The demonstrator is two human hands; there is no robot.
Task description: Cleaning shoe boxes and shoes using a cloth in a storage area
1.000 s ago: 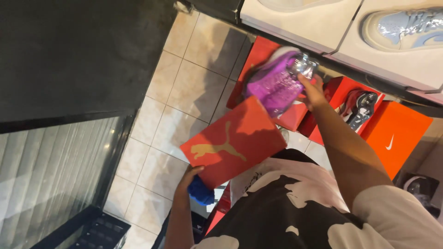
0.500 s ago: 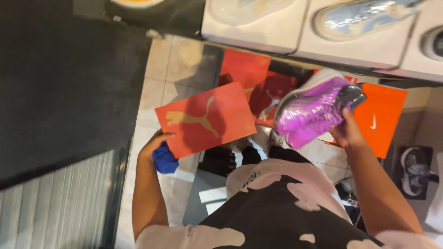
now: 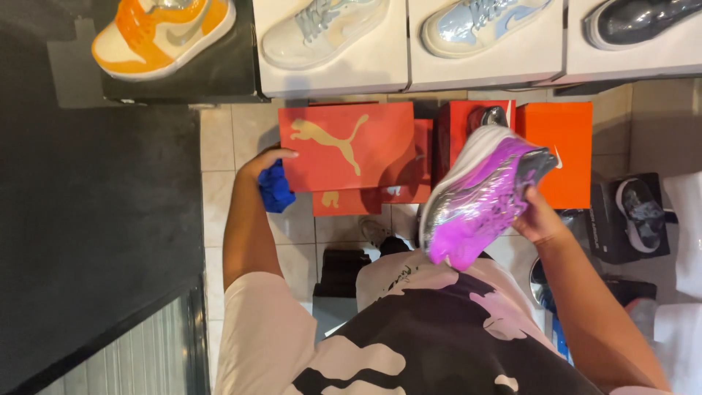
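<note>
My left hand (image 3: pixel 265 167) grips the left edge of a red shoe-box lid (image 3: pixel 345 145), held flat over an open red box (image 3: pixel 406 192) on the floor. A blue cloth (image 3: pixel 276 189) is bunched under the same hand. My right hand (image 3: pixel 540 216) holds a purple and silver sneaker (image 3: pixel 477 196) wrapped in clear plastic. The sneaker is tilted, its white sole turned up and left, to the right of the lid and above my lap.
On the shelf above stand white display blocks (image 3: pixel 333 69) with wrapped sneakers: an orange one (image 3: pixel 162 33), a pale grey one (image 3: pixel 322 25), a light blue one (image 3: pixel 475 25), a black one (image 3: pixel 640 18). An orange box (image 3: pixel 567 150) and a black box (image 3: pixel 630 218) sit to the right.
The view has tilted up toward the shelf. My left hand carried the red lid up and right over the boxes; my right hand brought the purple sneaker lower and closer to my body.
</note>
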